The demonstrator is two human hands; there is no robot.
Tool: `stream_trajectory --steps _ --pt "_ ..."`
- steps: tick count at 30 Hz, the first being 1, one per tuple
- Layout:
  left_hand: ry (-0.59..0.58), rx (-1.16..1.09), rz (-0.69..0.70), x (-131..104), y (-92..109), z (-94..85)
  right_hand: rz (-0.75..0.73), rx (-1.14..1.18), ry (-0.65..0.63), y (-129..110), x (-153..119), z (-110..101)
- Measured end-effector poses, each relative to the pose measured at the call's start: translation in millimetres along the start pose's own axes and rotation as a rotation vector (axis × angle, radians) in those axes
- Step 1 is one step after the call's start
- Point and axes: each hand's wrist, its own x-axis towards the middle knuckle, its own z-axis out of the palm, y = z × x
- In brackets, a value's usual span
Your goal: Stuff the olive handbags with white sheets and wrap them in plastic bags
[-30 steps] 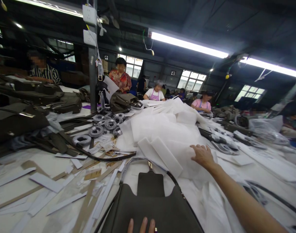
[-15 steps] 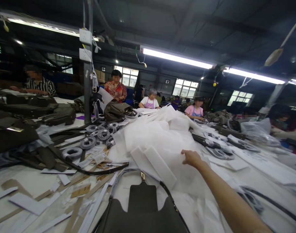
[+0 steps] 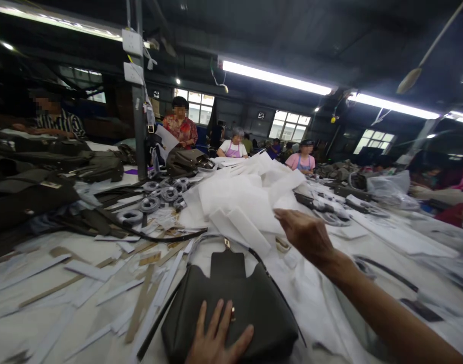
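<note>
A dark olive handbag (image 3: 261, 303) lies on the table in front of me, its flap (image 3: 228, 265) folded upward and its strap looped around the top. Fingers spread, my left hand (image 3: 218, 336) rests flat on the bag's front beside a small gold clasp (image 3: 233, 314). To the right, my right hand (image 3: 305, 235) is raised with its fingertips pinched together at the edge of the heap of white foam sheets (image 3: 235, 192). The fingertips seem to grip a white sheet. Two narrow white foam strips (image 3: 248, 230) lie just beyond the bag.
Scattered paper and card strips (image 3: 140, 303) cover the left side of the table. Coiled straps (image 3: 150, 203) and more dark bags (image 3: 30, 202) lie farther left. A metal post (image 3: 140, 126) rises beyond them. Several people work across the table.
My left hand has come into view, on the bag. The fingers of my right hand have closed and the hand has turned. More of the bag shows, and the foam sheets have shifted.
</note>
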Motion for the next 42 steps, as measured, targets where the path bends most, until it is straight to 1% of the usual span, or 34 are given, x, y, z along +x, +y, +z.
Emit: stream_trajectory --steps 1,2,3,5,7,9,11,14,17,21,23,25,27,29,30,31,32,33,35,36,37,39,40,42 --pt "-0.089 -0.065 0.006 1 -2 -7.7 -0.153 0.090 -0.004 -27 -15 1" --pt "-0.185 -0.122 -0.017 3 -3 -14.1 -0.264 0.170 -0.046 -53 -31 5" --pt "-0.251 -0.168 -0.039 4 -3 -19.2 -0.336 0.240 -0.108 -76 -47 9" --pt "-0.320 -0.244 -0.080 6 -4 -26.3 -0.399 0.351 -0.246 -111 -76 21" --pt "-0.319 -0.294 -0.089 5 -4 -32.6 -0.390 0.413 -0.353 -129 -100 34" --pt "-0.280 -0.325 -0.092 2 -4 -39.7 -0.367 0.424 -0.405 -136 -118 44" --pt "-0.223 -0.338 -0.106 -4 -4 -46.6 -0.341 0.408 -0.416 -137 -129 47" --pt "-0.133 -0.326 -0.105 -14 -4 -52.6 -0.332 0.353 -0.399 -143 -140 46" --pt "-0.042 -0.322 -0.134 -23 -3 -53.0 -0.295 0.251 -0.372 -158 -149 46" --pt "0.019 -0.353 -0.155 -28 -4 -54.3 -0.220 0.134 -0.331 -177 -159 49" --pt "0.045 -0.352 -0.159 -27 -7 -61.5 -0.207 0.104 -0.321 -179 -161 49" --pt "0.050 -0.363 -0.152 -21 -11 -76.5 -0.227 0.113 -0.315 -176 -161 50" --pt "0.050 -0.415 -0.125 -8 -16 -97.7 -0.260 0.158 -0.315 -171 -161 50" --pt "0.067 -0.501 -0.090 13 -20 -117.6 -0.273 0.222 -0.311 -166 -162 52" --pt "0.060 -0.544 -0.081 25 -22 -123.8 -0.271 0.258 -0.312 -165 -162 53" --pt "0.037 -0.584 -0.077 36 -24 -125.9 -0.263 0.295 -0.320 -164 -163 54" --pt "0.002 -0.618 -0.096 46 -25 -123.4 -0.250 0.333 -0.334 -164 -164 55" --pt "-0.048 -0.647 -0.130 53 -26 -116.4 -0.232 0.369 -0.349 -164 -166 55" --pt "-0.187 -0.692 -0.223 58 -27 -92.4 -0.194 0.431 -0.381 -164 -170 53" --pt "-0.266 -0.719 -0.268 55 -26 -78.3 -0.171 0.460 -0.390 -164 -172 51" --pt "-0.318 -0.739 -0.299 51 -26 -64.8 -0.141 0.493 -0.395 -162 -173 48" --pt "-0.371 -0.749 -0.342 40 -24 -44.9 -0.068 0.593 -0.431 -156 -167 37" --pt "-0.377 -0.748 -0.346 36 -23 -39.4 -0.026 0.656 -0.474 -152 -159 30" --pt "-0.394 -0.750 -0.340 30 -22 -36.5 0.050 0.742 -0.599 -142 -133 18"
